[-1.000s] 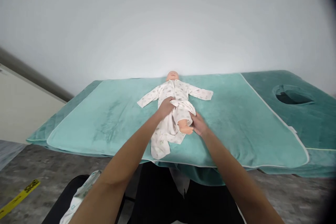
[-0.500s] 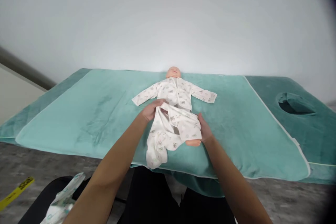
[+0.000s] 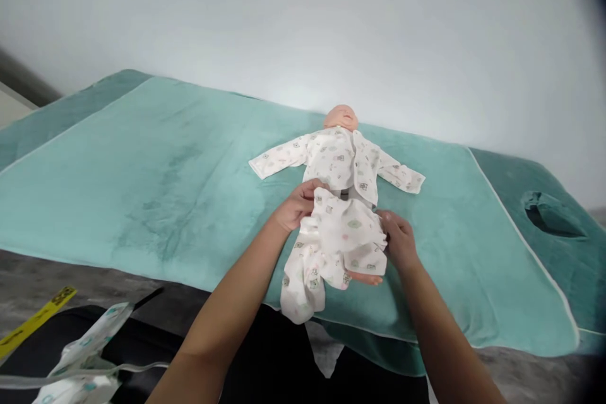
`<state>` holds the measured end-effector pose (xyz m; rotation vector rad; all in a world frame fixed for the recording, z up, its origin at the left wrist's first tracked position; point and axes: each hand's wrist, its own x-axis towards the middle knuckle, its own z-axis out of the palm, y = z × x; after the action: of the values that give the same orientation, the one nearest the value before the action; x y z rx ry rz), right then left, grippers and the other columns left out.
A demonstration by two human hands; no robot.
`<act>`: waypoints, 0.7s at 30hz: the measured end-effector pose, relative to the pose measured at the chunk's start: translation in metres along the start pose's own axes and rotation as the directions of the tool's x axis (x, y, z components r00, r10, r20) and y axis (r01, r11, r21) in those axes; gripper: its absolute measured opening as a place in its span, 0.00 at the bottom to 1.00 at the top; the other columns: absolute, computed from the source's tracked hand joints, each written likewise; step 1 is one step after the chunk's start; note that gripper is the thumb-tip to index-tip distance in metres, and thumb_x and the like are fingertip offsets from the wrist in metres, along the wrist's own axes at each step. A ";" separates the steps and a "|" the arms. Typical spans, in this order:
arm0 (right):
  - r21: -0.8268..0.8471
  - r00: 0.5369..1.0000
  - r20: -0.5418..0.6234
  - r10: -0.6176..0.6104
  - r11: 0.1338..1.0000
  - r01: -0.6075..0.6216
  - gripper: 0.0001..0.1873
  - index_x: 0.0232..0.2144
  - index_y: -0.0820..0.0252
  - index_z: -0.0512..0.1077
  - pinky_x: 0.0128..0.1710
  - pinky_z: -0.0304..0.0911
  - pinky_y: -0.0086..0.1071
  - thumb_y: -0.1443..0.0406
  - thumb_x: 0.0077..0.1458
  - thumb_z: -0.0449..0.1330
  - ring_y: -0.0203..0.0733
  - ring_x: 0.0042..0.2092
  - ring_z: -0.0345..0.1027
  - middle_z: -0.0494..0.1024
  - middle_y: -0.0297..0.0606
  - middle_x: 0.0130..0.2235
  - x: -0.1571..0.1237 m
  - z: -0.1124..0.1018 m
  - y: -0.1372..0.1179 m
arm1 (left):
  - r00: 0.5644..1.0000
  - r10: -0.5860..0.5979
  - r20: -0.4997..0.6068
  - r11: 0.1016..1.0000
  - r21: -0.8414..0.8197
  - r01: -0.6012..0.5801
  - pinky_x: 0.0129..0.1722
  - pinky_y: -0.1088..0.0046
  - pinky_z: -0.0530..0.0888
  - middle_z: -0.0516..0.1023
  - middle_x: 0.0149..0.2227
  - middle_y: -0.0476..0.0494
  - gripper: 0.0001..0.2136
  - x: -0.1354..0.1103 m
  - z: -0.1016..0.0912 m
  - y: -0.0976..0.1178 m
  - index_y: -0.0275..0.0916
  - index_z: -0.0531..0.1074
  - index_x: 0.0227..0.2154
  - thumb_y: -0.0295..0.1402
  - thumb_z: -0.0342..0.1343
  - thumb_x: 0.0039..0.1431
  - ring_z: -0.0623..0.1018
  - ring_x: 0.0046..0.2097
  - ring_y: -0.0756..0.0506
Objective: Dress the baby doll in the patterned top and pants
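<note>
A baby doll (image 3: 341, 117) lies on its back on the green bed cover (image 3: 189, 164), head toward the wall. It wears a white printed long-sleeved top (image 3: 329, 158) with the front partly apart. White printed baby pants (image 3: 350, 233) lie over its lower body, and one foot (image 3: 367, 278) sticks out of the right leg opening. The other pant leg hangs toward the front edge, its end closed or folded. My left hand (image 3: 300, 204) pinches the waistband at its left side. On the right side, my right hand (image 3: 398, 237) grips the edge of the pants with curled fingers.
A face hole (image 3: 552, 214) opens in the darker cover at the right. At lower left, a white and green printed diaper-like item (image 3: 89, 353) rests on something black beside a yellow floor strip (image 3: 38, 322). A pale wall (image 3: 303, 25) stands behind the bed.
The pants' waist has been pulled up and spread across the doll's lower body. My right hand has moved from beside the leg up to the waist side. The view has turned slightly.
</note>
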<state>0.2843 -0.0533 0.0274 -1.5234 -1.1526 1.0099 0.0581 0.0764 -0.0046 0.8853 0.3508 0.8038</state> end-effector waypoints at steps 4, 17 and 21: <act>-0.288 0.977 0.152 -0.147 0.939 0.186 0.26 0.18 0.55 0.67 0.32 0.58 0.38 0.42 0.55 0.59 0.40 0.26 0.57 0.63 0.33 0.20 0.011 0.022 -0.072 | 0.983 0.103 -0.150 0.995 0.033 -0.099 0.31 0.72 0.68 0.73 0.35 0.50 0.15 0.001 0.011 0.001 0.42 0.64 0.32 0.29 0.65 0.43 0.72 0.30 0.50; -0.441 0.959 0.267 -0.091 0.874 0.206 0.08 0.35 0.54 0.74 0.35 0.58 0.36 0.61 0.50 0.63 0.44 0.33 0.67 0.76 0.35 0.30 -0.003 0.094 -0.061 | 0.984 0.103 -0.142 0.995 0.006 -0.104 0.24 0.76 0.59 0.66 0.24 0.56 0.17 -0.015 0.023 0.006 0.41 0.60 0.31 0.36 0.65 0.47 0.63 0.23 0.54; -0.185 0.946 0.325 0.014 0.982 0.048 0.17 0.45 0.54 0.75 0.37 0.62 0.34 0.57 0.53 0.62 0.45 0.39 0.70 0.79 0.34 0.38 -0.004 0.077 -0.069 | 0.987 0.091 -0.132 0.994 -0.045 -0.098 0.25 0.76 0.60 0.67 0.23 0.56 0.16 -0.018 0.022 0.005 0.41 0.61 0.34 0.36 0.65 0.50 0.66 0.23 0.54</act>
<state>0.1961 -0.0340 0.0778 -1.5270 -1.5285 1.1985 0.0567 0.0523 0.0121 0.8075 0.4029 0.9571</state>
